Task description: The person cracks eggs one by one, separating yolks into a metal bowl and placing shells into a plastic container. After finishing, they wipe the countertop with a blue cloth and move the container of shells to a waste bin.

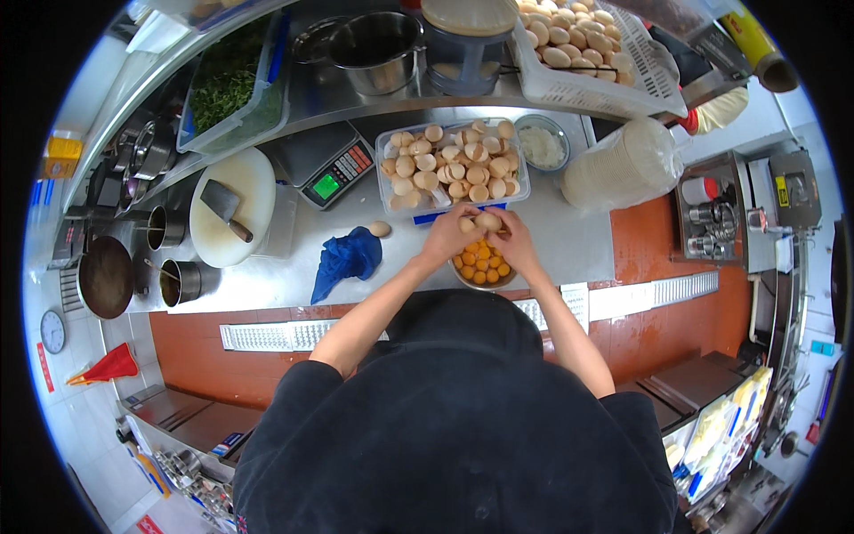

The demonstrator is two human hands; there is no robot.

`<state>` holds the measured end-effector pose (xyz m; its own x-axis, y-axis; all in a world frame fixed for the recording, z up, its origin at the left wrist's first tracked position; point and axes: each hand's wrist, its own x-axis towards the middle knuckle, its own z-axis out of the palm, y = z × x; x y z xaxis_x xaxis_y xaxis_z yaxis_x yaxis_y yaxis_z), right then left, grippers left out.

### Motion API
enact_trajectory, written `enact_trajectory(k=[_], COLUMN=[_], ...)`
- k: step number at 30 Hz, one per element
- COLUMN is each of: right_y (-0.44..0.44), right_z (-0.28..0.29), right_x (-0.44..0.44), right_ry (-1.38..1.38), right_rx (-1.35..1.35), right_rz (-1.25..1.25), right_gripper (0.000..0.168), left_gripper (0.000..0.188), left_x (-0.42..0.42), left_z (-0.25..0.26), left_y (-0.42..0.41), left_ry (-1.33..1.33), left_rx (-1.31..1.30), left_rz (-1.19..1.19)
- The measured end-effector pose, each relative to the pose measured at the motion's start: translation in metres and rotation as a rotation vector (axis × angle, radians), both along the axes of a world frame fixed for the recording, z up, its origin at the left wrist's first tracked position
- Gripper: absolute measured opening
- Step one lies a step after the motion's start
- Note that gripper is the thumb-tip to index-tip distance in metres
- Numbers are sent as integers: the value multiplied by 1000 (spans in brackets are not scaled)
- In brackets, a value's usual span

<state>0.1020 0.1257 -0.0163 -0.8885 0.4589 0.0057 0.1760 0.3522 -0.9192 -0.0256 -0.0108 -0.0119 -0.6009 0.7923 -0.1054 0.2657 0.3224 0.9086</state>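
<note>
Above a round metal bowl (489, 288) of egg yolks (482, 264), my two hands are close together. Between the fingers of my left hand (450, 233) is a pale brown egg or shell part (468, 225). My right hand (514, 240) grips another egg (488, 221) right beside it. Whether these are whole eggs or shell halves cannot be made out. Just beyond my hands, a clear plastic tub (383, 200) is heaped with broken eggshells (457, 167). One loose egg (379, 229) lies on the steel counter, touching a crumpled blue cloth (348, 261).
On the left, a cleaver (223, 205) rests on a round white cutting board (260, 180) near a digital scale (333, 173). To the right are a bowl of white food (544, 147) and a bagged stack (620, 167). A crate of eggs (574, 40) stands on the overhead shelf.
</note>
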Motion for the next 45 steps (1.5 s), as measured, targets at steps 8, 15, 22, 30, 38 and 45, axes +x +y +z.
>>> enact_trajectory(k=[8, 15, 22, 30, 38, 45], right_y=[40, 42, 161, 264, 264, 172], right_z=[21, 60, 219, 173, 155, 222], right_x=[-161, -167, -162, -230, -229, -136], right_ry=[-7, 128, 197, -616, -370, 437], right_rx=[458, 595, 652, 879, 1085, 314], right_rz=[50, 122, -176, 34, -222, -335], right_gripper=[47, 46, 26, 36, 41, 37], left_gripper=[31, 31, 32, 36, 36, 34], left_x=[-28, -8, 1, 4, 13, 14], left_z=[-12, -29, -9, 11, 33, 52], left_y=[-37, -74, -98, -61, -49, -44], left_ry=[-202, -634, -921, -1414, -1483, -1489], left_rx=[183, 239, 299, 462, 649, 728], left_rz=[305, 399, 502, 384, 196, 274])
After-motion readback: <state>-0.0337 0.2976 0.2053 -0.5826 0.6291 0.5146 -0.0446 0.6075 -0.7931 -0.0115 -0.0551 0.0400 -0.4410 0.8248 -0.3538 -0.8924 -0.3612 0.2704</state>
